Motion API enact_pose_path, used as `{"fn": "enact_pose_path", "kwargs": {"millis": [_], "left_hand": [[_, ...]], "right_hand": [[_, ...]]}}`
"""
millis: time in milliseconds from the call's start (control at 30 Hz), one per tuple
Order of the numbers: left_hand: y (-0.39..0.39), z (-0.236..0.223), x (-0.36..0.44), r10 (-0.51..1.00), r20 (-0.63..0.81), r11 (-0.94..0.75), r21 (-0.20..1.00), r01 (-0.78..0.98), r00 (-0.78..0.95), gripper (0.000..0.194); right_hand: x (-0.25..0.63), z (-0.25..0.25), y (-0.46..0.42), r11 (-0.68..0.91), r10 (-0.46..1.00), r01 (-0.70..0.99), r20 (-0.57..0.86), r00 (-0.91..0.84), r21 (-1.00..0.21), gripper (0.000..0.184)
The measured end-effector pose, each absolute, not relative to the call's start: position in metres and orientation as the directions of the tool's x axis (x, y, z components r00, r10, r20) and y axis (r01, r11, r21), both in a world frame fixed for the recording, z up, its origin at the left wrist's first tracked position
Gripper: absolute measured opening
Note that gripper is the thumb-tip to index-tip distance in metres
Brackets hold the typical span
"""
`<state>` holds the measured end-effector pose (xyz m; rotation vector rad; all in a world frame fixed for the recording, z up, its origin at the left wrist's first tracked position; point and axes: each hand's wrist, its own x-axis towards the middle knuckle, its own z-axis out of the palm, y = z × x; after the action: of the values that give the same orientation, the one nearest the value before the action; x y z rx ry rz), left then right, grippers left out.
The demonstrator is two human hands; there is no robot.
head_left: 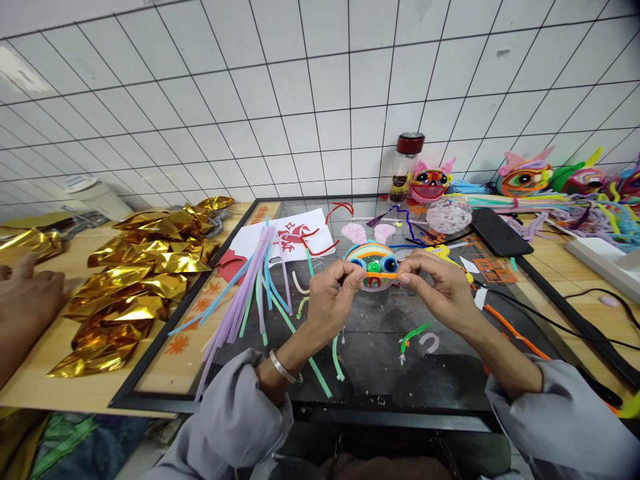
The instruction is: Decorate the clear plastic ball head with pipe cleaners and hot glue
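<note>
My left hand (pixel 336 291) and my right hand (pixel 434 285) each pinch one end of a short orange pipe cleaner (pixel 380 275), pulled nearly straight between them. Right behind it is a pipe-cleaner animal head (pixel 370 251) with striped orange and teal bands, blue eyes, a green nose and pink ears. The strip covers part of its lower face. Whether my fingers also touch the head, I cannot tell. Below my hands, a bent green pipe-cleaner piece (pixel 413 337) and a pale curled piece (pixel 429 343) lie on the dark glass panel (pixel 360 373).
To the left spread purple, blue and mint pipe cleaners (pixel 245 287), white paper with a red cut-out (pixel 295 237) and crumpled gold foil (pixel 135 287). Another person's hand (pixel 30 293) rests at far left. A glass bottle (pixel 404 170), a phone (pixel 501 231) and finished heads (pixel 526 175) stand at the right.
</note>
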<state>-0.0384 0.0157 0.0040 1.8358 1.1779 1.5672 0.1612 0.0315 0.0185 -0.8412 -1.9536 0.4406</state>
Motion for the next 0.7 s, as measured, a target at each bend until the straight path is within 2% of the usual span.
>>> {"fn": "enact_pose_path", "kwargs": {"millis": [100, 167, 333, 433, 533, 700], "left_hand": [[0.017, 0.0036, -0.0395, 0.812, 0.584, -0.55, 0.768, 0.328, -0.006, 0.026], [0.0179, 0.0044, -0.0403, 0.776, 0.63, -0.584, 0.712, 0.389, 0.012, 0.023], [0.0202, 0.0036, -0.0405, 0.602, 0.793, -0.707, 0.476, 0.523, 0.093, 0.012], [0.0218, 0.0, -0.0403, 0.516, 0.844, -0.746, 0.359, 0.561, 0.147, 0.01], [0.0219, -0.0024, -0.04, 0.527, 0.841, -0.713, 0.359, 0.601, 0.122, 0.014], [0.0187, 0.0018, -0.0402, 0.614, 0.789, -0.662, 0.502, 0.557, 0.018, 0.02]], "right_hand": [[0.1623, 0.019, 0.0315, 0.72, 0.69, 0.415, 0.64, -0.338, -0.556, 0.016], [0.1629, 0.018, 0.0319, 0.733, 0.668, 0.444, 0.666, -0.331, -0.515, 0.015], [0.1629, 0.0131, 0.0335, 0.737, 0.631, 0.493, 0.732, -0.256, -0.463, 0.012], [0.1608, 0.0123, 0.0329, 0.735, 0.614, 0.513, 0.756, -0.227, -0.444, 0.012], [0.1571, 0.0139, 0.0305, 0.737, 0.605, 0.522, 0.763, -0.226, -0.429, 0.016], [0.1534, 0.0143, 0.0277, 0.745, 0.608, 0.501, 0.757, -0.24, -0.44, 0.015]]}}
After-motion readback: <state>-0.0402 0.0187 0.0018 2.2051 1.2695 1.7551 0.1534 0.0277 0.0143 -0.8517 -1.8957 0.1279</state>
